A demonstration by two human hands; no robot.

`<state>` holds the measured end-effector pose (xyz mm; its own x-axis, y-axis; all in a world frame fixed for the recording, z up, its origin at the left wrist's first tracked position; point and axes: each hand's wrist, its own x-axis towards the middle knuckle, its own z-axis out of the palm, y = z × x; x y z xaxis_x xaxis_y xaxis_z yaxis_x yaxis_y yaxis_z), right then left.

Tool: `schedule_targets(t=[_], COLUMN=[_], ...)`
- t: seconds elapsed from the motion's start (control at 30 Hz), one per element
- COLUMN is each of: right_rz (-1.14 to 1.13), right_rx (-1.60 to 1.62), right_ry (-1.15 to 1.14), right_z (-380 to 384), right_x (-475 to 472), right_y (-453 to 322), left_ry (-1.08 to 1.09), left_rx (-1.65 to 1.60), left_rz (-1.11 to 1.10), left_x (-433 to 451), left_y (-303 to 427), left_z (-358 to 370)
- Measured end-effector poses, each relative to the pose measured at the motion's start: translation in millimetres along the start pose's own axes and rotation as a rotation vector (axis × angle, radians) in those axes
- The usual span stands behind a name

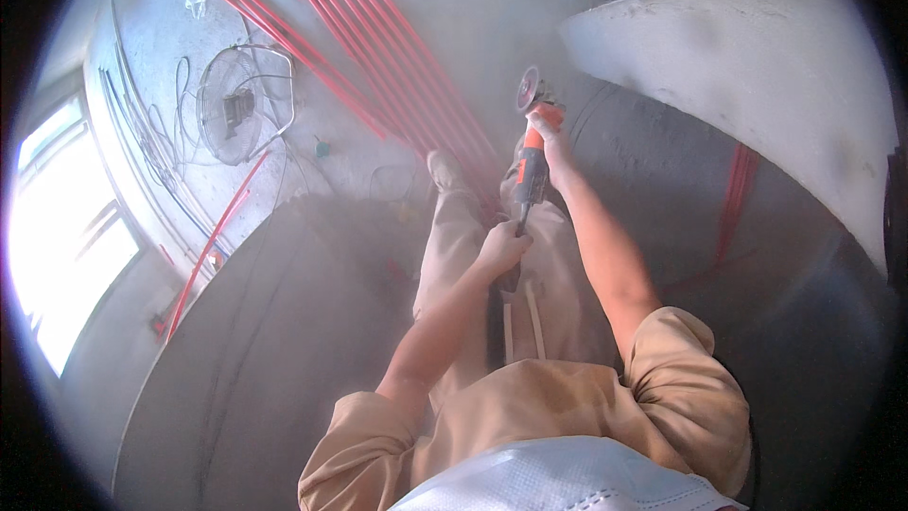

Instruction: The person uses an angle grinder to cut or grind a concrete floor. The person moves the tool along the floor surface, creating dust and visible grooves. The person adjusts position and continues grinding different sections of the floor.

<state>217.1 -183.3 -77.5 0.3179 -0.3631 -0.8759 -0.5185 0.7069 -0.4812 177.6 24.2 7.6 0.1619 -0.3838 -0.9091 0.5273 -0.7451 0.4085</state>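
An orange and black angle grinder (531, 174) points away from me, in front of my legs. My right hand (552, 145) is closed around its orange front part, just behind the cutting disc (527, 89). Lower down, my left hand (505, 250) is closed around the cord end of the grinder, where its grip is partly hidden by the fingers. The disc stands off to the left of the grinder's head; whether it spins or touches anything cannot be told. Haze hangs around the tool and my shoes.
Long red pipes (369, 35) lie on the floor past my feet. A wire-caged fan (237, 106) and loose cables (152, 135) are at the left, near a bright window (64, 227). A large pale panel or wall edge (745, 71) curves across the upper right, with more red pipes (738, 191) below.
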Motion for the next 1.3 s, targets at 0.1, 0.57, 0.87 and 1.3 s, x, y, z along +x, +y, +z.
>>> schedule_targets(t=[0.1,0.57,0.87,1.3], right_rz=[0.097,0.081,-0.022,0.008], right_rx=[0.023,0.182,0.167,0.320], right_ry=[0.015,0.207,0.190,0.194], right_z=[-14.5,36.4,-0.5,-56.5], right_x=[27.8,2.5,19.0,-26.2], right_y=[0.8,-37.4,31.5,35.4], left_ry=[-0.028,-0.255,-0.341,-0.470], left_rx=[0.157,0.158,0.354,0.494], left_rz=[-0.045,-0.099,-0.007,-0.071], left_x=[32.1,14.0,-30.2,11.6], left_y=[2.8,46.1,52.3,-27.5], left_z=[5.4,-91.8,-83.8,-17.4])
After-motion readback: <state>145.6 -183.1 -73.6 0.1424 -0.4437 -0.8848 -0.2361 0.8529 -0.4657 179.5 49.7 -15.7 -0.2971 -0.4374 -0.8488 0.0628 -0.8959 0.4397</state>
